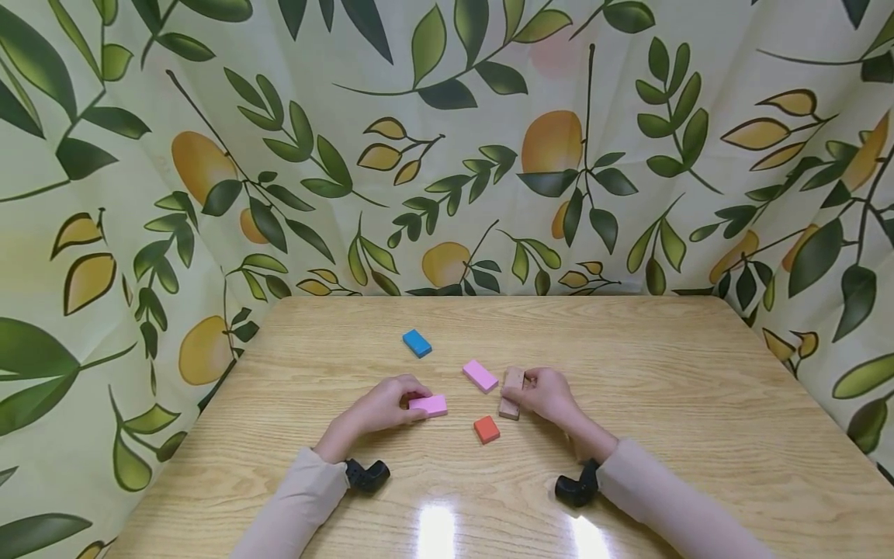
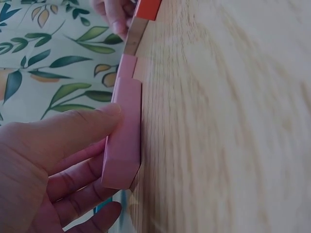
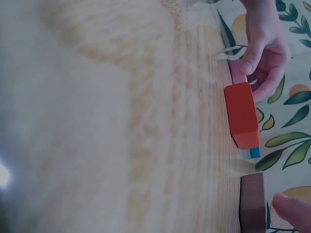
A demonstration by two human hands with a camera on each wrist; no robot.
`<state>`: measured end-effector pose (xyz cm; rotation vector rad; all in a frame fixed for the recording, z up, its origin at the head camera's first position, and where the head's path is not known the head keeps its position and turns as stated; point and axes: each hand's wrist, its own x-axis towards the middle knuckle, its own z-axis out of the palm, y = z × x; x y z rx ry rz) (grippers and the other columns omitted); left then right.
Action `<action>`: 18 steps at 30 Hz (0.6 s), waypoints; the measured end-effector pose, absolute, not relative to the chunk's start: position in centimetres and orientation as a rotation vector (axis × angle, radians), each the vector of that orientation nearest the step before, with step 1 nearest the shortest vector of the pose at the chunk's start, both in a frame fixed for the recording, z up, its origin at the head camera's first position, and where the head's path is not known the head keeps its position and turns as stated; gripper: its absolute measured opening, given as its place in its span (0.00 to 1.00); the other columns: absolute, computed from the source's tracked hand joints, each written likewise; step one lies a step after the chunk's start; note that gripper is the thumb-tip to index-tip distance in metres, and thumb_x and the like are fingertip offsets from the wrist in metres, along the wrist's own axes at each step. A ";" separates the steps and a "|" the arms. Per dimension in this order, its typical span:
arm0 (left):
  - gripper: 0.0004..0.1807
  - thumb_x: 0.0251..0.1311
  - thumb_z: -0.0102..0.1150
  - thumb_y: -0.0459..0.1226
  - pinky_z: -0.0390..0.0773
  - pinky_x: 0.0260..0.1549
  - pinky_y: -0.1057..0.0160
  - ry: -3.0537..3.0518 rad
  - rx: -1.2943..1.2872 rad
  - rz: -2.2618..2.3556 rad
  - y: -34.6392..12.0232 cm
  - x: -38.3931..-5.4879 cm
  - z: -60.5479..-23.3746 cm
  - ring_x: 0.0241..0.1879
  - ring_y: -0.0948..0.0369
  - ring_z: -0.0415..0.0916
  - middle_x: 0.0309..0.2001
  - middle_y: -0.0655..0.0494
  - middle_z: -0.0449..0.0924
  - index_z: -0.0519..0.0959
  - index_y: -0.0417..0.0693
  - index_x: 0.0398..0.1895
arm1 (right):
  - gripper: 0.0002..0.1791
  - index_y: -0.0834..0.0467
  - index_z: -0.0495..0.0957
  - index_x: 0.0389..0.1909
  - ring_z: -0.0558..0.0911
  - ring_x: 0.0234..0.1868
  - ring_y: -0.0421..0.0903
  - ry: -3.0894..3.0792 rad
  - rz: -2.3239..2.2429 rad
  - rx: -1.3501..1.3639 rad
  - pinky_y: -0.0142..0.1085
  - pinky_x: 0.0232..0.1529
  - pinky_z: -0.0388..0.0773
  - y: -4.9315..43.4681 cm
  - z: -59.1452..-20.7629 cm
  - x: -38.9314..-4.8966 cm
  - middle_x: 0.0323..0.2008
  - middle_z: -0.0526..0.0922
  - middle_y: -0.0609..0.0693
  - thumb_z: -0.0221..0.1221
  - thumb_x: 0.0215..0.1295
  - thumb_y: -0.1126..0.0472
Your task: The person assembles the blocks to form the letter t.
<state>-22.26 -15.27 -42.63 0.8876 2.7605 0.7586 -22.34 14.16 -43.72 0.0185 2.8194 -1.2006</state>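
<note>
My left hand (image 1: 387, 402) pinches a pink block (image 1: 428, 405) at its left end, low over the table. The left wrist view shows the thumb on the face of this pink block (image 2: 124, 131). My right hand (image 1: 548, 396) is at a brown wooden block (image 1: 510, 409), its thumb crossing over the middle in the head view. In the right wrist view a gap shows between the thumb (image 3: 294, 211) and the brown block (image 3: 252, 204), which sits on the table. Between the hands lie a second pink block (image 1: 480, 376) and a red block (image 1: 486, 429).
A blue block (image 1: 417, 343) lies farther back on the wooden table (image 1: 628, 341). Behind and beside the table hangs a leaf-and-fruit patterned curtain (image 1: 307, 233). Black wrist devices (image 1: 368, 476) sit under both sleeves. Light glares on the table's near part.
</note>
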 end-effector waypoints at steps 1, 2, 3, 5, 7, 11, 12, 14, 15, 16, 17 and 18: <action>0.15 0.59 0.64 0.41 0.77 0.44 0.67 2.758 0.886 0.760 -15.2 -22.3 -42.6 0.45 0.62 0.76 0.48 0.51 0.83 0.82 0.46 0.49 | 0.29 0.72 0.79 0.47 0.64 0.20 0.39 2.833 -1.183 0.019 0.27 0.19 0.58 14.1 -43.7 -22.3 0.17 0.66 0.45 0.69 0.54 0.51; 0.15 0.59 0.64 0.41 0.76 0.43 0.67 2.756 0.883 0.762 -15.2 -22.3 -42.6 0.44 0.62 0.76 0.48 0.51 0.83 0.82 0.46 0.49 | 0.30 0.72 0.78 0.47 0.65 0.21 0.40 2.849 -1.164 0.019 0.27 0.20 0.59 14.0 -43.7 -22.3 0.18 0.68 0.47 0.69 0.54 0.51; 0.15 0.60 0.64 0.41 0.76 0.43 0.68 2.754 0.882 0.763 -15.2 -22.3 -42.6 0.45 0.62 0.76 0.48 0.51 0.83 0.82 0.46 0.49 | 0.31 0.73 0.78 0.48 0.67 0.23 0.41 2.858 -1.149 0.020 0.27 0.21 0.60 14.0 -43.7 -22.4 0.20 0.70 0.48 0.69 0.53 0.50; 0.15 0.60 0.64 0.41 0.77 0.44 0.67 2.757 0.879 0.763 -15.1 -22.4 -42.7 0.45 0.62 0.76 0.48 0.51 0.83 0.82 0.46 0.48 | 0.34 0.74 0.76 0.50 0.69 0.27 0.43 2.877 -1.119 0.020 0.28 0.23 0.61 13.9 -43.7 -22.4 0.25 0.74 0.52 0.70 0.53 0.50; 0.15 0.60 0.64 0.41 0.78 0.45 0.65 2.757 0.878 0.764 -15.1 -22.4 -42.6 0.45 0.62 0.76 0.48 0.51 0.83 0.82 0.46 0.48 | 0.36 0.75 0.75 0.51 0.70 0.29 0.45 2.886 -1.100 0.024 0.28 0.25 0.62 13.8 -43.7 -22.4 0.30 0.77 0.56 0.70 0.52 0.49; 0.15 0.60 0.64 0.40 0.78 0.47 0.63 2.755 0.891 0.768 -14.9 -22.4 -42.6 0.45 0.61 0.77 0.48 0.51 0.83 0.82 0.45 0.48 | 0.36 0.75 0.75 0.50 0.71 0.30 0.46 2.893 -1.083 0.027 0.28 0.25 0.62 13.6 -43.6 -22.5 0.34 0.81 0.60 0.71 0.51 0.49; 0.15 0.60 0.64 0.40 0.78 0.47 0.63 2.753 0.894 0.770 -14.9 -22.4 -42.6 0.45 0.61 0.77 0.47 0.51 0.83 0.82 0.45 0.48 | 0.36 0.75 0.75 0.50 0.71 0.31 0.46 2.892 -1.083 0.031 0.28 0.26 0.62 13.6 -43.5 -22.5 0.36 0.81 0.61 0.71 0.51 0.49; 0.15 0.60 0.64 0.40 0.78 0.46 0.64 2.749 0.898 0.772 -14.8 -22.4 -42.6 0.45 0.61 0.77 0.47 0.51 0.83 0.82 0.45 0.48 | 0.36 0.74 0.75 0.50 0.72 0.31 0.46 2.890 -1.084 0.036 0.27 0.26 0.63 13.5 -43.5 -22.4 0.37 0.82 0.62 0.71 0.50 0.49; 0.15 0.60 0.64 0.40 0.78 0.46 0.64 2.749 0.899 0.770 -14.7 -22.4 -42.6 0.45 0.61 0.77 0.48 0.51 0.83 0.82 0.45 0.49 | 0.36 0.74 0.75 0.50 0.72 0.31 0.46 2.883 -1.093 0.045 0.27 0.26 0.63 13.6 -43.6 -22.4 0.37 0.82 0.62 0.71 0.50 0.50; 0.15 0.60 0.64 0.40 0.78 0.46 0.65 2.748 0.899 0.770 -14.7 -22.4 -42.6 0.45 0.62 0.77 0.48 0.51 0.83 0.82 0.45 0.49 | 0.35 0.74 0.75 0.50 0.73 0.31 0.45 2.875 -1.109 0.048 0.27 0.25 0.64 13.6 -43.6 -22.4 0.36 0.82 0.61 0.71 0.50 0.50; 0.15 0.60 0.64 0.40 0.78 0.46 0.65 2.747 0.899 0.769 -14.7 -22.5 -42.6 0.45 0.62 0.76 0.48 0.51 0.83 0.82 0.45 0.49 | 0.34 0.74 0.76 0.49 0.73 0.29 0.44 2.865 -1.130 0.051 0.27 0.25 0.65 13.6 -43.6 -22.4 0.34 0.82 0.60 0.71 0.50 0.51; 0.15 0.60 0.64 0.40 0.78 0.46 0.65 2.747 0.898 0.768 -14.6 -22.5 -42.6 0.45 0.62 0.76 0.48 0.51 0.83 0.82 0.45 0.49 | 0.33 0.74 0.76 0.49 0.73 0.28 0.44 2.860 -1.141 0.048 0.27 0.24 0.65 13.6 -43.6 -22.4 0.32 0.82 0.59 0.71 0.51 0.52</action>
